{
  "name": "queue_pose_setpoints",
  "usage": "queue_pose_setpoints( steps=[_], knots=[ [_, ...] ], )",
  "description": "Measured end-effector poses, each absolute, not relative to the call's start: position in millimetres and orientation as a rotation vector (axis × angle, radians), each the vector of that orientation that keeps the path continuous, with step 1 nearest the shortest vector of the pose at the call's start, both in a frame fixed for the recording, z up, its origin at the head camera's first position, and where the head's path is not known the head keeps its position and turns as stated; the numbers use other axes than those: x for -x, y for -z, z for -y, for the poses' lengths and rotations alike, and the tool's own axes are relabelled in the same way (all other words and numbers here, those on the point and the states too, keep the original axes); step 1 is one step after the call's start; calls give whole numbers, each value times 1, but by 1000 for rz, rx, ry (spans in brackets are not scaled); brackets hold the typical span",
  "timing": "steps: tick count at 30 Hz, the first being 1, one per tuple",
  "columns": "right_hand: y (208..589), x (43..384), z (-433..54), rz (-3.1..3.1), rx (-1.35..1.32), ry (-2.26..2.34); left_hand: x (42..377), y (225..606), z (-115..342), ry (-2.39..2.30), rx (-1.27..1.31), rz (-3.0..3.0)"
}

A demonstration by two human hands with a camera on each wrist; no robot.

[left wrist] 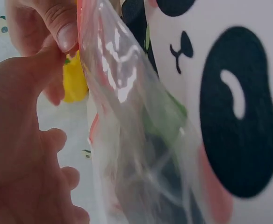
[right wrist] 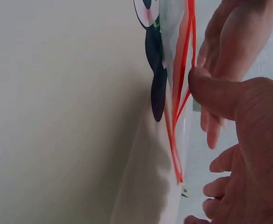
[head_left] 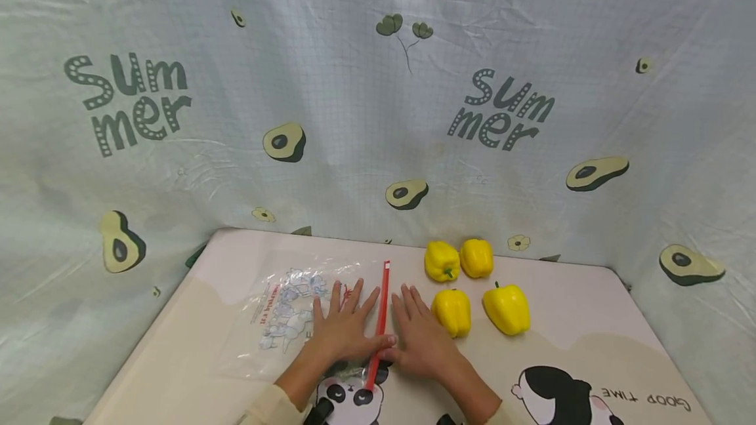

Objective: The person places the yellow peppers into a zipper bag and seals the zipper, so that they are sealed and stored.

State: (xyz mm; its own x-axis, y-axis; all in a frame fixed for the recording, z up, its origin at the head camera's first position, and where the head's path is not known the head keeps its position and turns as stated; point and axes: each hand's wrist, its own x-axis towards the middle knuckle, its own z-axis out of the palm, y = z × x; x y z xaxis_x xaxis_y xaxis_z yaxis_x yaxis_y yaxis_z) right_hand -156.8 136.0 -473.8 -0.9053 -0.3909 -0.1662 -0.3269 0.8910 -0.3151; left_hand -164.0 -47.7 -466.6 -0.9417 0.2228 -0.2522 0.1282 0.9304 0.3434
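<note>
A clear plastic zip bag (head_left: 251, 346) with cartoon print and a red zip strip (head_left: 384, 290) lies on the table. My left hand (head_left: 341, 333) reaches over the bag's printed side, fingers straight and spread. On the strip's other side, my right hand (head_left: 425, 345) stretches its fingers forward. Both thumbs come together at the strip. In the right wrist view, the right thumb (right wrist: 213, 91) touches the red edge (right wrist: 185, 42), whose two sides stand slightly apart. The left wrist view shows the clear film (left wrist: 122, 93) bulging up beside the thumbs.
Several yellow bell peppers stand right of the bag, the closest pepper (head_left: 451, 313) just beside my right fingers and another pepper (head_left: 506, 308) farther right. The table (head_left: 579, 300) carries panda and figure prints. A patterned curtain (head_left: 348, 169) hangs behind it.
</note>
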Motion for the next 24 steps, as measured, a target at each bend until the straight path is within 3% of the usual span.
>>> queue_pose_setpoints(
  steps=[16,24],
  knots=[
    [485,159,-139,-2694,543,495,180,490,46,-701,-293,-2689],
    [489,165,-136,-2692,595,552,174,474,40,-779,-278,-2709]
  ],
)
